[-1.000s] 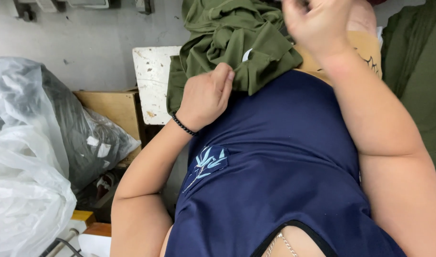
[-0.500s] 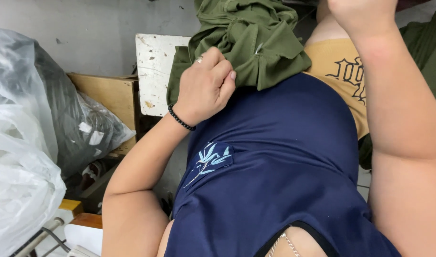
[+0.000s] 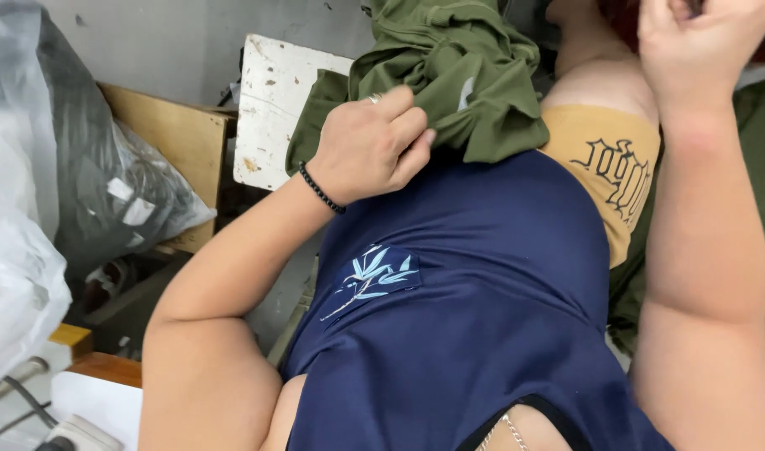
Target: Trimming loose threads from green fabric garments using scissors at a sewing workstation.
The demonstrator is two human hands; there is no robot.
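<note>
My left hand point(image 3: 370, 150), with a black bead bracelet and a ring, is shut on a fold of an olive green garment point(image 3: 457, 75) bunched against my chest. Below it hangs my navy top point(image 3: 474, 301) with a light blue leaf emblem point(image 3: 372, 277). A mustard yellow cloth with black print point(image 3: 608, 159) lies under the green garment on the right. My right hand point(image 3: 700, 42) is raised at the top right edge with its fingers curled, next to something dark red point(image 3: 625, 21). What it holds is hidden.
A chipped white board point(image 3: 274, 108) leans against the grey wall. Beside it are a wooden box point(image 3: 173, 134) and clear plastic bags of dark cloth point(image 3: 81, 192). More green fabric point(image 3: 762, 209) hangs at the right edge. Cables and a white surface point(image 3: 90, 401) are at the lower left.
My left hand has closed tighter on the green garment and pulled it to the right. My right arm has lifted toward the top right, and more of the yellow cloth shows.
</note>
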